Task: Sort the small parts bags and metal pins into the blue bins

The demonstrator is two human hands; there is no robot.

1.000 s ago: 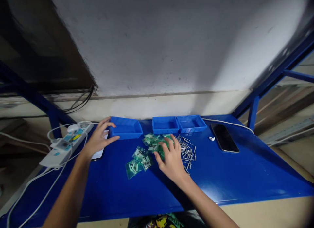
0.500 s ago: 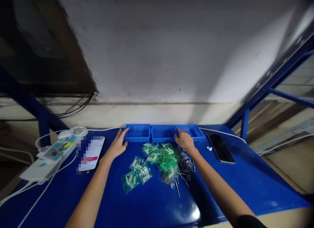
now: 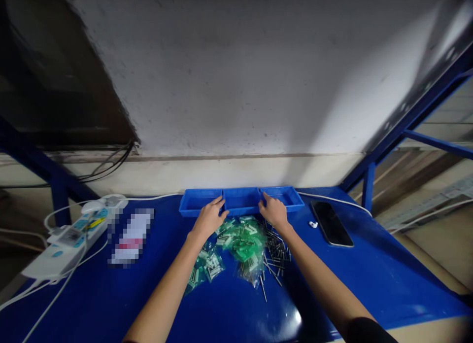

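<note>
Three shallow blue trays stand in a row by the wall: a left tray, a middle tray and a right tray. My left hand lies over the front of the left tray, fingers stretched toward the seam with the middle tray, thumb spread apart. Where the middle and right trays meet, my right hand has its thumb and fingers bent around the walls. Just in front lie clear green-tinted packets of small pale pieces. Loose thin metal pins, perhaps rivets, are heaped beside them.
A dark phone and a small white piece lie at right. On the left are a blurred-out phone and a white power strip with cables. Blue frame posts flank the table; the wall rises behind.
My left hand has moved right, from the left tray's outer end to its seam with the middle tray. The gap there looks narrower. My right hand stays at the other seam.
</note>
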